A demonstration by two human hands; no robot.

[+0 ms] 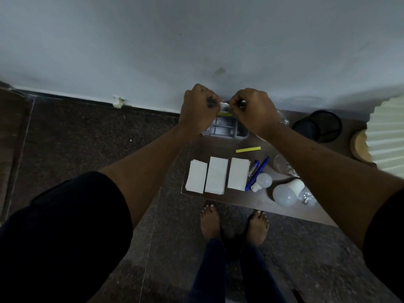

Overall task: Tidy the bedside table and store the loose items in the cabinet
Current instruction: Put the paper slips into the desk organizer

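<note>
Sorting seems in hand: left hand (200,108) and right hand (253,110) pinch a white item (225,103) with curled fingers, above the box (227,129) on the bench (262,204). Next, probably, a careful drop into it.

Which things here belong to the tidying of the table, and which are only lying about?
Belong to the job: left hand, right hand, the white bit both pinch, tray, papers, pens, yellow stick, bulbs.
Probably just lying about: lamp, mesh cup, floor scrap.
</note>
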